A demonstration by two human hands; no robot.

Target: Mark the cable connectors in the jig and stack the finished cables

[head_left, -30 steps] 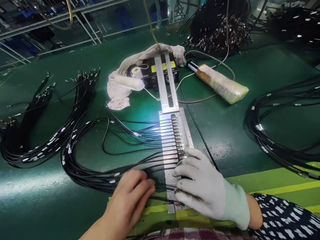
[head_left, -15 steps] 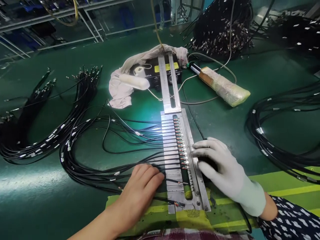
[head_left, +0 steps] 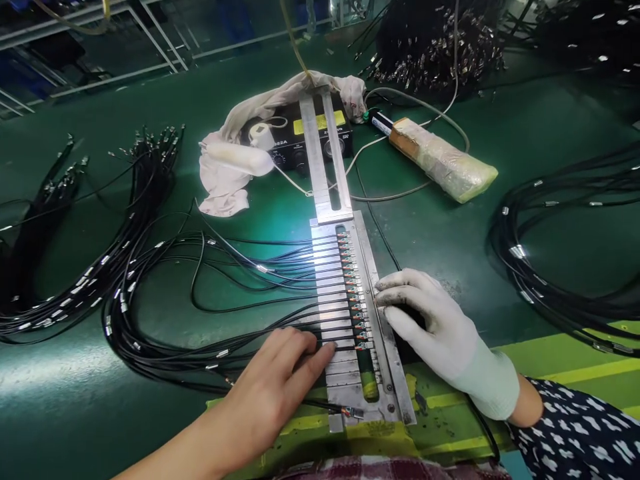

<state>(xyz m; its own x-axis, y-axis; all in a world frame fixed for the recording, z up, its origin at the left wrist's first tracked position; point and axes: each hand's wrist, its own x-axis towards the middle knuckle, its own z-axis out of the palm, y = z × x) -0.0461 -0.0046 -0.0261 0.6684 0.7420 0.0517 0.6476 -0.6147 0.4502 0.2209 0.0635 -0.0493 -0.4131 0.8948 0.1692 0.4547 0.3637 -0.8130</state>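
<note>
A slotted metal fixture [head_left: 345,380] lies lengthwise before me, with several black cables [head_left: 295,288] set side by side in its grooves. Their stripped ends with small metal terminals [head_left: 359,307] line up over the long opening. My bare left hand [head_left: 273,380] is closed at the fixture's left edge, thumb and fingers on the nearest seated black cable. One more cable end [head_left: 353,413] lies across the fixture's near end, below that hand. My gloved right hand [head_left: 435,327] rests with fingers stretched against the right-hand rail [head_left: 383,327]. What lies beneath its palm is dark and unclear.
Beyond the fixture stands a black control box [head_left: 287,157] with a white cloth [head_left: 225,193] and a lit white lamp [head_left: 240,159]. A wrapped tool handle [head_left: 445,160] lies right of it. Cable bundles lie left [head_left: 107,267], right [head_left: 520,253] and far back [head_left: 435,53].
The slanted loose cable end by my left thumb now lies straight in a groove, its terminal in line with the others. My right hand keeps its place at the rail. The view has shifted slightly.
</note>
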